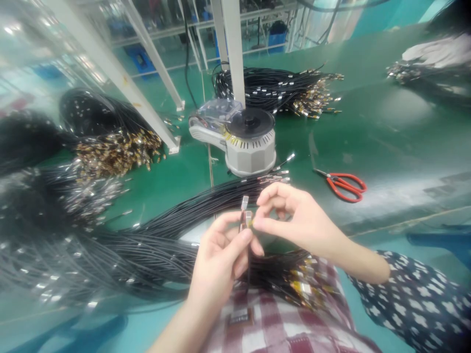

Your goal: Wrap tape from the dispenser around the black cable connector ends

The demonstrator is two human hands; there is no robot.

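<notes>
Cable ends (245, 202) pinched upright on the near side of the tape machine

The left hand (222, 250) is clamped on the cable ends, thumb against fingers, on the near side of the grey tape machine (250, 152); two silver connectors stick up above the grip, one higher than the other, and whether they belong to one cable or two I cannot tell. The right hand (290, 213) is just beside it, also on the near side of the machine, its thumb and forefinger closed on a small yellow bit (251, 223) next to the lower connector; the two hands are close together, with a narrow gap at the fingertips.

Red-handled snips (344, 185) lie on the green table (390, 142) to the right of the machine; a bundle of black cables (257, 83) with gold-coloured ends lies behind it, past a white post (233, 49). Left of the machine sits a coiled heap (117, 152) with many gold-coloured tips; nearer than the machine, a long sheaf of cables (191, 206) runs across the table. Closest of all, cables with yellow-marked ends (303, 287) rest over a checked apron (265, 323), well in front of the machine.
</notes>
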